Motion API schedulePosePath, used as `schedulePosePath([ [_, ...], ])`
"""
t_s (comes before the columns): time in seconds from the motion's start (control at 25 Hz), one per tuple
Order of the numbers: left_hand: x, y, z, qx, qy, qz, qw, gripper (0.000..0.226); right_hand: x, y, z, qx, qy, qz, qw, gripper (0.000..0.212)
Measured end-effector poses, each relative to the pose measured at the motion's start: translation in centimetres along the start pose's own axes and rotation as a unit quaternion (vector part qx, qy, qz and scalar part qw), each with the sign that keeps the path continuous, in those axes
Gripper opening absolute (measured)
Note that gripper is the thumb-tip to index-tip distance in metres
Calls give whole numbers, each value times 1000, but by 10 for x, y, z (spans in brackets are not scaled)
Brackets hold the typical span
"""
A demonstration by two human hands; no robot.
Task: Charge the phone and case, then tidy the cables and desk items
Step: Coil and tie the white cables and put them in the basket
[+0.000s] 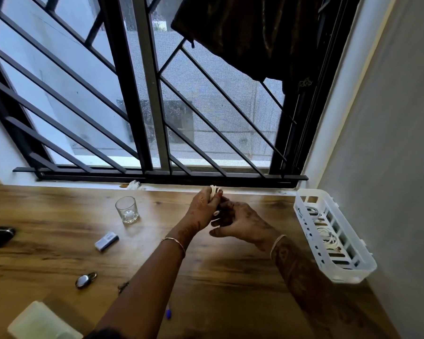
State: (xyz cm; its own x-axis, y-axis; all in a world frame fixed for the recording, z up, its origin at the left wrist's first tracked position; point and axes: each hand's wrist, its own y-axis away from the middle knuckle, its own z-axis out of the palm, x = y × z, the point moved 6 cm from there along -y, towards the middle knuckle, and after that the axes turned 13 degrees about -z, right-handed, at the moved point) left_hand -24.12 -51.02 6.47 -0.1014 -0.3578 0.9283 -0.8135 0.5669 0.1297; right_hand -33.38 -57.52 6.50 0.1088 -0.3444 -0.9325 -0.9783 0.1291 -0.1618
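Observation:
A coiled white cable (214, 190) is bunched in my left hand (203, 206), held above the wooden desk (230, 277) near the window sill. My right hand (238, 222) is right beside it, its fingers pinching the cable's lower loops. A white slotted basket (357, 270) stands at the desk's right edge against the wall, with white cables (327, 237) lying inside. At the far left a dark case (0, 236) lies on the desk with a white cable plugged into it. No phone is in view.
On the desk are an empty glass (127, 209), a small white and grey box (106, 241), a shiny dark key fob (85, 280), a pale green box (42, 321) at the near left corner and a blue pen tip (168, 314). A barred window stands behind.

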Motion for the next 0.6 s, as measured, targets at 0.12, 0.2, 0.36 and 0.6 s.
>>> schedulePosePath([
  [0.12, -7, -4, 4, -58, -9, -38, 998, 33, -6, -2, -12, 74, 64, -55, 994, 15],
  [0.2, -9, -2, 8, -106, 1, -43, 993, 40, -11, -2, -22, 114, 184, -96, 971, 5],
  [0.36, -9, 7, 15, -180, 63, -62, 980, 67, -16, 0, -24, 115, 213, -155, 958, 11],
  [0.6, -10, 8, 19, -184, 102, -132, 969, 69, -5, 3, -17, 94, 109, -121, 982, 18],
])
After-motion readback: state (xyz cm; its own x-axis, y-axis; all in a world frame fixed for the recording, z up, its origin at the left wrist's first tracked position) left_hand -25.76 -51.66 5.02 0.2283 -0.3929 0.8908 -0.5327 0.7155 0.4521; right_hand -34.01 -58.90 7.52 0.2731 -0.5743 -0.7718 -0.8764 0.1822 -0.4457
